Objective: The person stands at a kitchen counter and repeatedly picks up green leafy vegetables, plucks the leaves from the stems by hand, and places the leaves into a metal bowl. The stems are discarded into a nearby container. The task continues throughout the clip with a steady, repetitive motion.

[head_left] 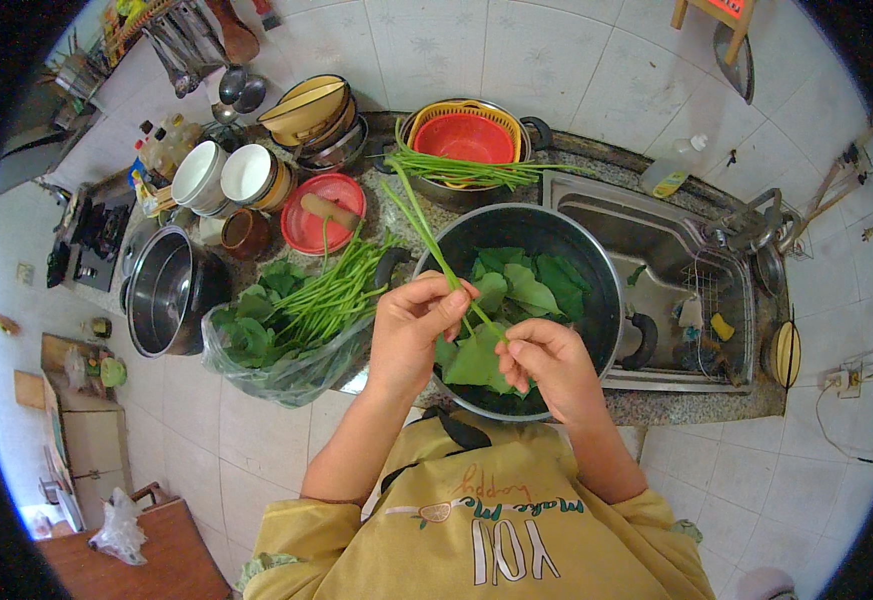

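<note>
Over a large dark pot [618,290] my left hand [418,325] pinches long green leaf stalks [414,210], whose upper ends point away from me. My right hand [554,368] is closed, thumb and fingertips pinching the lower end of a stalk just above a broad green leaf [474,358]. The hands are a short way apart. Loose green leaves [531,290] lie inside the pot. Left of it, a clear plastic bag [301,378] holds more leafy stalks [331,295]. Bare stalks [466,170] lie across a pot with a red basin [464,138] behind.
On the right is a steel sink [646,220] with a faucet [756,225] and a wire rack [698,290]. An empty pot [171,290], stacked bowls [251,175] and a red lid [322,215] stand left. A soap bottle [671,165] is behind the sink.
</note>
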{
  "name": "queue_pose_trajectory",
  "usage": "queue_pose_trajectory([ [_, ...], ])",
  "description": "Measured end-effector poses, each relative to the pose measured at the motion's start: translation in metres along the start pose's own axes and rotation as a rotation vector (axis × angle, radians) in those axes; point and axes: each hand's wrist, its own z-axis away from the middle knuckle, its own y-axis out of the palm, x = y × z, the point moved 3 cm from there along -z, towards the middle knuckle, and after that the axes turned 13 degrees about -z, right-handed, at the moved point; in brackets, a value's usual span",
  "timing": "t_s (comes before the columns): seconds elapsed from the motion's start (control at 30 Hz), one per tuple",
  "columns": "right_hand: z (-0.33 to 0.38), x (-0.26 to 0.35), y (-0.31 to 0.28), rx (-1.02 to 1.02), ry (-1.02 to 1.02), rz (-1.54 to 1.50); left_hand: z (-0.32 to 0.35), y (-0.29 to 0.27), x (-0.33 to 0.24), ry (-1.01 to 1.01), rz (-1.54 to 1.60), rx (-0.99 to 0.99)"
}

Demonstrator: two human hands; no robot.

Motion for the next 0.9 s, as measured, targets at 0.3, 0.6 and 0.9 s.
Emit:
queue_pose_trajectory([
  [0.3,0.000,0.002,0.002,-0.057,-0.013,-0.020,0.000,0.006,0.002,0.009,0.003,0.022],
  [0.6,-0.002,-0.004,-0.006,-0.024,-0.147,-0.039,-0.003,0.005,0.009,-0.045,0.151,0.041],
  [0.9,0.009,0.074,-0.111,-0.639,-0.655,0.570,0.000,-0.018,-0.001,0.043,0.074,-0.065],
])
